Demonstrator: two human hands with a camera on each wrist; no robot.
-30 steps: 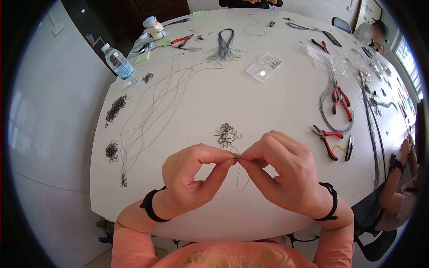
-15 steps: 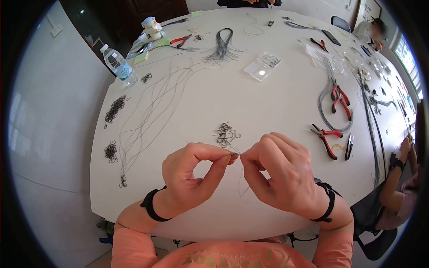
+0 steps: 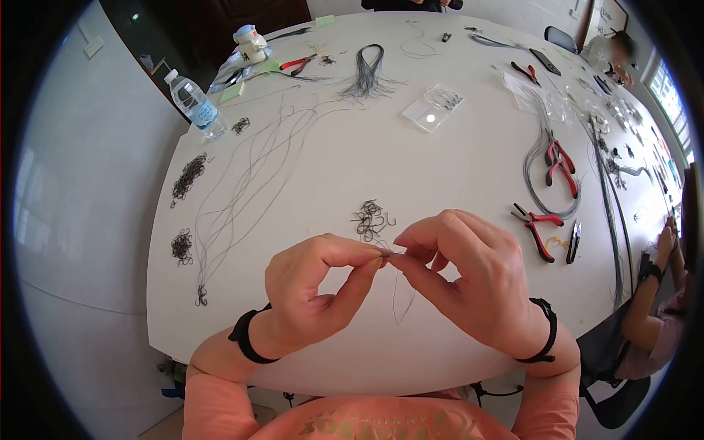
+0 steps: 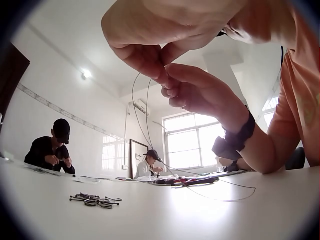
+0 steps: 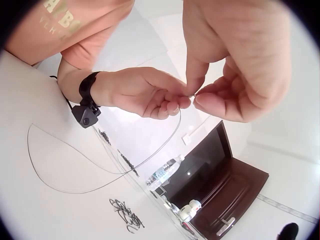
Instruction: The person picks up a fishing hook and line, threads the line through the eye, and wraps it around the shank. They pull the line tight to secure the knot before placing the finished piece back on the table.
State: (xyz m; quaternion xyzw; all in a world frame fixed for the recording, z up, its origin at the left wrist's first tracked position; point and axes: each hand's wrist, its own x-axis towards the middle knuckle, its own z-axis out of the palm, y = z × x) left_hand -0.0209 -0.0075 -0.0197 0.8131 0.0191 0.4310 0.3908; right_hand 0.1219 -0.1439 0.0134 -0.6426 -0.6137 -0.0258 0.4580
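Note:
Thumb and forefinger of my left hand (image 3: 317,290) pinch a small dark fish hook (image 3: 386,256), mostly hidden by the fingertips. Thin grey fishing line (image 5: 70,192) trails from it in a long loop below the hands. My right hand (image 3: 469,282) meets the left at the hook, its thumb and forefinger tips at the line there. In the right wrist view these two tips come together around the line's end beside the hook. Just beyond the hands lies a loose pile of fish hooks (image 3: 370,220) on the white table (image 3: 337,161).
Left are more hook piles (image 3: 191,176), lengths of line (image 3: 253,172) and a water bottle (image 3: 196,106). Red-handled pliers (image 3: 539,231) and cutters (image 3: 573,243) lie right; a clear plastic box (image 3: 433,110) sits farther back. Other people sit around the table.
My right forefinger has lifted slightly away from its thumb, and the right hand has shifted a little at the line. The left hand keeps its pinch on the hook nearly unmoved.

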